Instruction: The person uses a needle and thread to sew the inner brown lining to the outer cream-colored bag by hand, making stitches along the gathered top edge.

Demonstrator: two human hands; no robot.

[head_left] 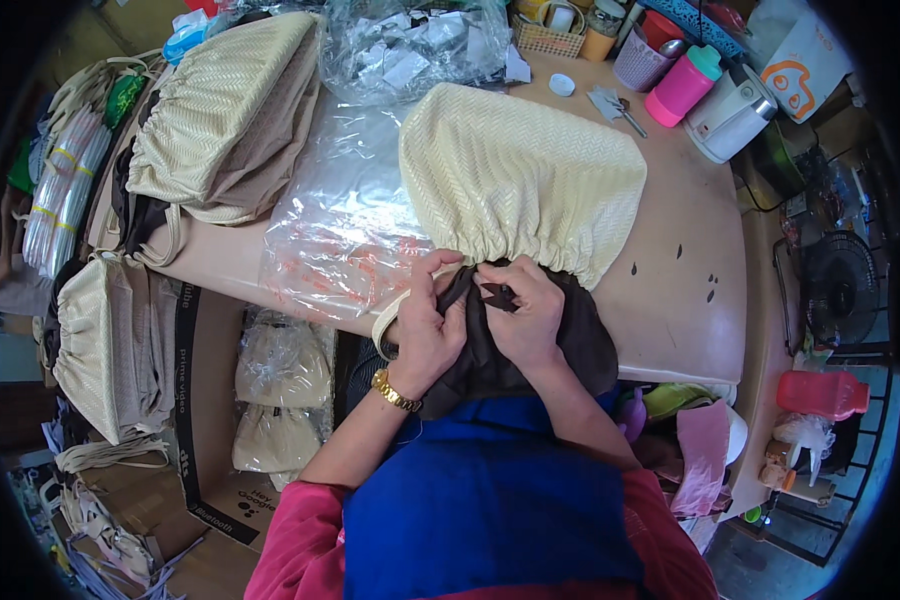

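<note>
As the smooth tan tabletop [682, 320] likely steadies the cream herringbone-textured gathered bag [530, 170], the left hand [432, 325] and right hand [522, 318], close together, pinch its dark-brown cloth lining [585, 345].

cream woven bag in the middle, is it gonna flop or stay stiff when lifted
The cream woven bag would probably flop, since its near edge bunches into soft gathers. Its dark lining looks limp and creased, so it may trail.

Bag: cream herringbone-textured pouch [525, 165], lying flat, puckered along the edge nearest the fingers [425, 280], body beyond them.
Cloth: dark brown thin fabric [583, 345], crumpled, pinched in the fingers, spreading below them.
</note>
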